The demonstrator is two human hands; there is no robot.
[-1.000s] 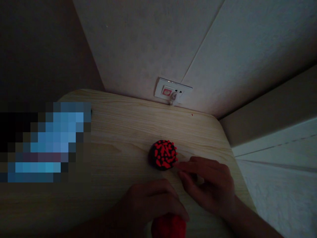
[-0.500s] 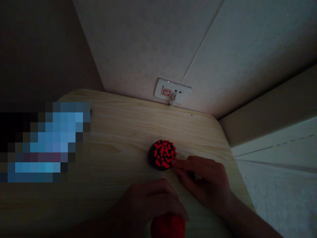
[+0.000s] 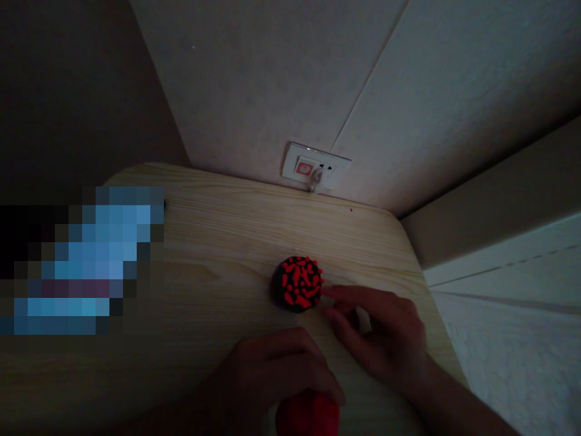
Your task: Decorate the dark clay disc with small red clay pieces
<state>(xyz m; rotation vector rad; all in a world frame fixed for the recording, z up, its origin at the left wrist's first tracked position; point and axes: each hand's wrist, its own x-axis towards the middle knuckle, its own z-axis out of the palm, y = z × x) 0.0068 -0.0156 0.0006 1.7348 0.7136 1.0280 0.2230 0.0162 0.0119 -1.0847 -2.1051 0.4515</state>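
Observation:
A round black piece (image 3: 293, 309), its top covered with several small red dots and short red strips, sits on the wooden table. It looks like modelling clay. At its right edge is my right hand (image 3: 385, 330), thumb and index fingertip a little apart, with nothing visible between them. The index fingertip is at or very near the piece's rim; contact cannot be made out. Lower down, my left hand (image 3: 281, 363) curls over a red lump of modelling clay (image 3: 308, 416), which the bottom of the picture cuts off.
Pale wood table (image 3: 218, 212) extends under everything and meets the wall. On that wall is a socket plate (image 3: 336, 172) with a plug in it. A pixelated bluish patch (image 3: 100, 242) covers the left side. One tiny red speck (image 3: 351, 210) lies near the back edge.
My right hand moved in to the black piece's right edge, then drew slightly back right, its thumb and index finger parting. My left hand and the red lump have stayed in place.

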